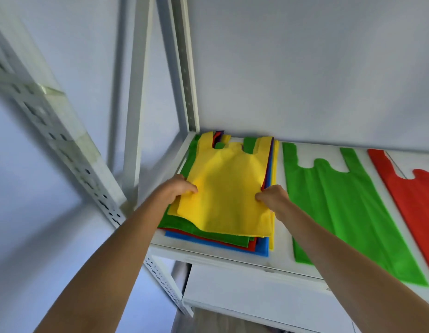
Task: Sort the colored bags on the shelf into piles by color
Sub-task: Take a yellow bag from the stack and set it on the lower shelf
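We're at the mixed stack (215, 239) at the left end of the white shelf (232, 260), against the corner upright (188, 68). Top sheet is a yellow bag (226, 188), vest-style, handles pointing to the back wall.

Left hand (178, 188) pinches the yellow bag's left edge, fingers curled closed on the fabric. Right hand (272, 195) does the same on the right edge, fingers closed on it. Gripping at mid-height on both sides probably keeps the thin sheet flat and lets us peel just one layer off. Can't tell if we have one yellow bag or two; a second yellow edge shows just under it.

Below it in the stack: green, red and blue layers, edges fanned out at the front left corner. Still plenty unsorted.

Piles already started to the right: a green bag (348, 207) lies flat just beside the stack, a red bag (415, 200) beyond it, partly cut off by the frame edge. Both lie handles-to-wall like the stack, so orientation is consistent. No yellow or blue pile visible yet.

Our read: early in the task, current step is lifting the yellow one off. Next move needs a free spot for yellow; none is obvious in view, as the shelf right of red is out of frame. Risk: the lower layers drag along and slide off the front lip.
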Demonstrator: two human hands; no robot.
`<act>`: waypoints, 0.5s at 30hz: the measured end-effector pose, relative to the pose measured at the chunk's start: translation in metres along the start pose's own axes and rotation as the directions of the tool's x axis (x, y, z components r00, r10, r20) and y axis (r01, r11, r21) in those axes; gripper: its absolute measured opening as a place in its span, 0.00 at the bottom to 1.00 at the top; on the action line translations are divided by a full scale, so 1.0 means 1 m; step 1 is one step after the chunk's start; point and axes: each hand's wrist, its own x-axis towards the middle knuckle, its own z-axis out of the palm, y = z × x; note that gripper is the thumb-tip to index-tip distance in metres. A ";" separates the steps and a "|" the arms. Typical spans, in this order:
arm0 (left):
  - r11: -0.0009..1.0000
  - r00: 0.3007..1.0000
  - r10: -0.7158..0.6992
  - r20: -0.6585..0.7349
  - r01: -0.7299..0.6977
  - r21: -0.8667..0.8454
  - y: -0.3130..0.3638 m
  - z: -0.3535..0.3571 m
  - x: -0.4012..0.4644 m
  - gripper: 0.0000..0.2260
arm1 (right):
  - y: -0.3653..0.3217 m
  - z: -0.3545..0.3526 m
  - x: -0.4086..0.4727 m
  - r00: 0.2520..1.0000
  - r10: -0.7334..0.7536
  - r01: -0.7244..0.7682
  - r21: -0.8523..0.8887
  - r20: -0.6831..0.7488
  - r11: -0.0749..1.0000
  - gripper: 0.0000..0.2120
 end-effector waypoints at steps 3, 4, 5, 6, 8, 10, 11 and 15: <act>0.989 0.948 -0.095 0.304 0.124 -0.078 0.004 -0.017 -0.021 0.36 | 0.005 -0.007 -0.008 0.995 0.067 -0.083 0.223 0.077 0.971 0.17; 0.986 0.943 -0.077 0.323 0.119 -0.114 0.004 -0.017 -0.025 0.35 | 0.007 -0.009 -0.010 0.988 0.088 -0.122 0.297 0.124 0.947 0.20; 0.980 0.948 -0.055 0.314 0.110 -0.163 0.004 -0.016 -0.030 0.34 | 0.009 -0.011 -0.013 0.981 0.100 -0.154 0.355 0.165 0.922 0.23; 0.972 0.957 -0.037 0.288 0.101 -0.210 0.004 -0.012 -0.030 0.33 | 0.012 -0.012 -0.016 0.975 0.098 -0.171 0.390 0.200 0.905 0.26; 0.954 0.986 -0.003 0.169 0.053 -0.295 0.000 0.000 -0.024 0.31 | 0.017 -0.012 -0.024 0.969 0.076 -0.169 0.410 0.234 0.896 0.27; 0.939 1.000 0.017 0.023 -0.008 -0.343 -0.003 0.008 -0.022 0.26 | 0.022 -0.010 -0.030 0.971 0.049 -0.141 0.397 0.232 0.907 0.27; 0.942 1.000 0.023 0.008 -0.019 -0.335 -0.006 0.011 -0.025 0.24 | 0.026 -0.012 -0.034 0.973 0.040 -0.127 0.384 0.227 0.915 0.27; 0.969 0.990 -0.021 0.136 0.053 -0.240 -0.020 0.006 -0.042 0.20 | 0.038 -0.024 -0.048 0.950 0.027 -0.124 0.295 0.313 0.947 0.29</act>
